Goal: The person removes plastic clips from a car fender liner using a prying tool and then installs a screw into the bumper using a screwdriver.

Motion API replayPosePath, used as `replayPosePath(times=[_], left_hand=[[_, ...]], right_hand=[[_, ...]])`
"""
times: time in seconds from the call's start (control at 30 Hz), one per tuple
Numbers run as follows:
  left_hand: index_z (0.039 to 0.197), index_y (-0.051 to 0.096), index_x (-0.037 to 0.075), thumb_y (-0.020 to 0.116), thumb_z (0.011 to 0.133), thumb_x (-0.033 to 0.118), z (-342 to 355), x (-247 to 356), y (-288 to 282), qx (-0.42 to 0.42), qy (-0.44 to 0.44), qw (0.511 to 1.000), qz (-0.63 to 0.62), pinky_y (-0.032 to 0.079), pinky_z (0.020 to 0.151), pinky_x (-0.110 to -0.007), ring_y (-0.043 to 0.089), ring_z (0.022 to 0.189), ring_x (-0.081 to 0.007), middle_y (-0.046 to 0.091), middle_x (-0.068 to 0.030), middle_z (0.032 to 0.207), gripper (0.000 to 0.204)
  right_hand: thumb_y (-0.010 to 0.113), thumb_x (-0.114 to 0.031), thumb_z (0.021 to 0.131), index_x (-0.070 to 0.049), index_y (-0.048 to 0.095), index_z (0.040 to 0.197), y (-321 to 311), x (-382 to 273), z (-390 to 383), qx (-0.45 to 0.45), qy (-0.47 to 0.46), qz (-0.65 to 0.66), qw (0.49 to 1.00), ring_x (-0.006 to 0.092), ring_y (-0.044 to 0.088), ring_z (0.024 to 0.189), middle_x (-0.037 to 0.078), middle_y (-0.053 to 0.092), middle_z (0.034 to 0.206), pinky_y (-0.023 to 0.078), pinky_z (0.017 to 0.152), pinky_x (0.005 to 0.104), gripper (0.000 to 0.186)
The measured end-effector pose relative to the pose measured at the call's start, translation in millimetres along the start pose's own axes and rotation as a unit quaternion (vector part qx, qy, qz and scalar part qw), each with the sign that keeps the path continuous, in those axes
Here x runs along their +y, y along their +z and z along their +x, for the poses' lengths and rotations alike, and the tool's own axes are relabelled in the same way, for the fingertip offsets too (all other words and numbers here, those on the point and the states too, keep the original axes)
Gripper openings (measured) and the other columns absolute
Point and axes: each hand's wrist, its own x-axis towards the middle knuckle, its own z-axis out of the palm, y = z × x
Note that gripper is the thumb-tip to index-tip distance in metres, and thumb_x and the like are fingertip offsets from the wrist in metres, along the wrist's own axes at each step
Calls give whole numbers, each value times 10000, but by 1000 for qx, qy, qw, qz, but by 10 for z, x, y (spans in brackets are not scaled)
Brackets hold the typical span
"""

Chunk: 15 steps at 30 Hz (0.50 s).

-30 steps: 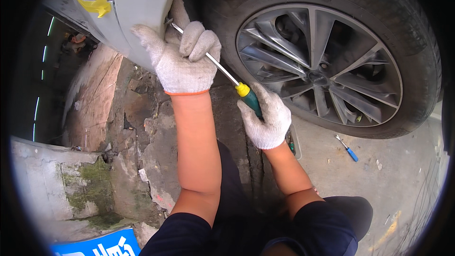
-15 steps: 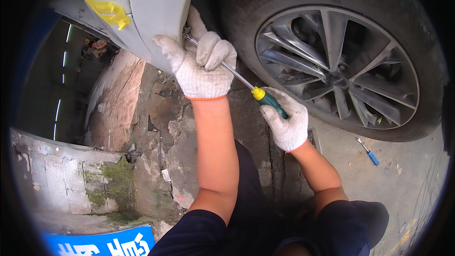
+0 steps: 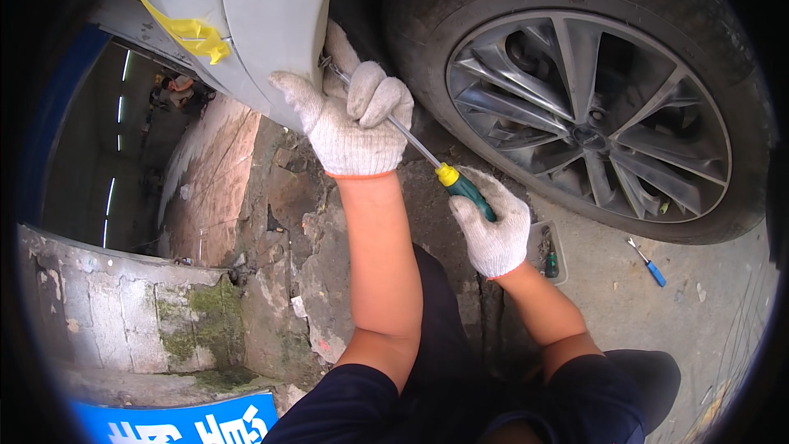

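Observation:
Both hands wear white knit gloves. My right hand [image 3: 496,228] is closed round the green and yellow handle of a screwdriver [image 3: 423,152]. Its long shaft runs up and left to the edge of the car's pale grey body panel [image 3: 275,20] at the wheel arch. My left hand [image 3: 357,115] has fingers curled over the shaft, its thumb on the outer face of the panel and its index finger reaching behind the edge. The screwdriver's tip lies at a small metal piece on that edge, too small to make out. Yellow tape [image 3: 185,29] sticks to the panel.
A car wheel [image 3: 588,136] stands close on the right. Below it lie a blue-handled tool [image 3: 647,263] and a tray [image 3: 561,238] with small items and a green handle. A mossy low wall [image 3: 131,312] and a blue sign [image 3: 177,423] are lower left; a person [image 3: 179,92] sits far back.
My right hand has shifted slightly left and down with the screwdriver handle, uncovering more of the tray. My left hand keeps its hold on the shaft. The view has moved a little.

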Motion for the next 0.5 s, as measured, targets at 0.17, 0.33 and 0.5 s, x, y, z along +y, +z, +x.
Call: replayPosePath(times=[0.17,0.33,0.5], left_hand=[[1406,663,225,725,811,721,0,-16,76,15,3,1000,4,395,584,-201,362,523,-95,476,31,661,777],[1449,616,230,691,881,670,-7,-88,168,-21,31,999,9,399,564,-192,403,551,-80,763,6,1188,722],[1473,588,217,678,899,656,10,-92,156,-47,28,998,9,392,545,-194,417,564,-75,682,25,1414,728]], right_hand=[[777,-216,914,32,729,1203,31,12,-21,-24,41,48,998,258,755,987,200,764,1094,569,887,346,384],[760,-247,950,76,665,1275,2,104,-12,-58,129,156,978,110,621,719,78,700,902,486,653,245,468],[756,-282,959,90,643,1291,0,122,-21,-63,132,152,977,65,562,625,51,670,817,425,557,211,511]])
